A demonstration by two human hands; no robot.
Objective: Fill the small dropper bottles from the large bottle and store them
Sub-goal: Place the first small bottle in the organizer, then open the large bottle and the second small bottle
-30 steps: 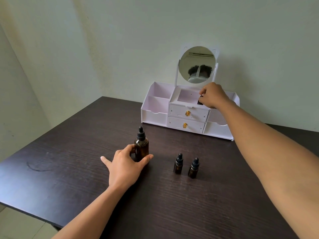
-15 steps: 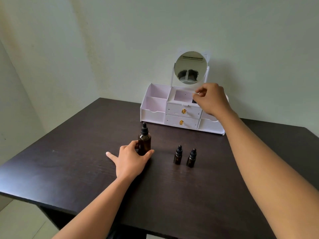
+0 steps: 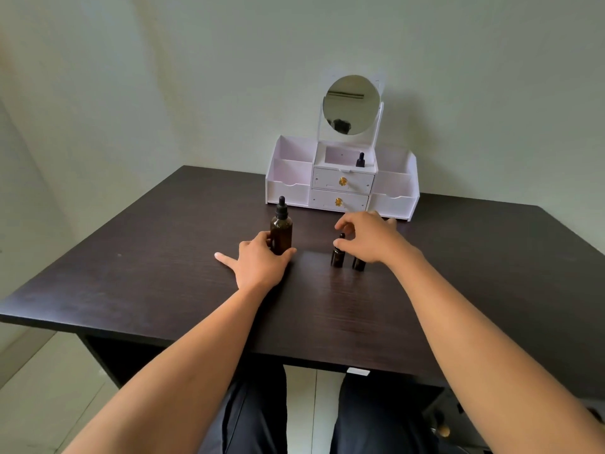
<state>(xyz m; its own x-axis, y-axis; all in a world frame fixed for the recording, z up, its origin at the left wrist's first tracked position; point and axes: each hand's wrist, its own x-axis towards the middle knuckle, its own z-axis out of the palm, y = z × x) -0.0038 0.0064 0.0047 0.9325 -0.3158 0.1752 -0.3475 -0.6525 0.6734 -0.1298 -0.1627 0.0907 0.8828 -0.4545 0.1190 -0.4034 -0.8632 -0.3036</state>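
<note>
One small dropper bottle (image 3: 360, 159) already stands in the top middle compartment of the white organizer (image 3: 288, 188) at the back of the table (image 3: 131, 273), just above the frame's centre, which suggests about a third of the job is done. At centre, the left hand (image 3: 262, 265) grips the base of the capped large bottle (image 3: 281, 234). The right hand (image 3: 371, 239) curves over the left small bottle (image 3: 337, 258) and right small bottle (image 3: 359, 263); whether it pinches a cap cannot be told, and both apparently await filling and storing.
</note>
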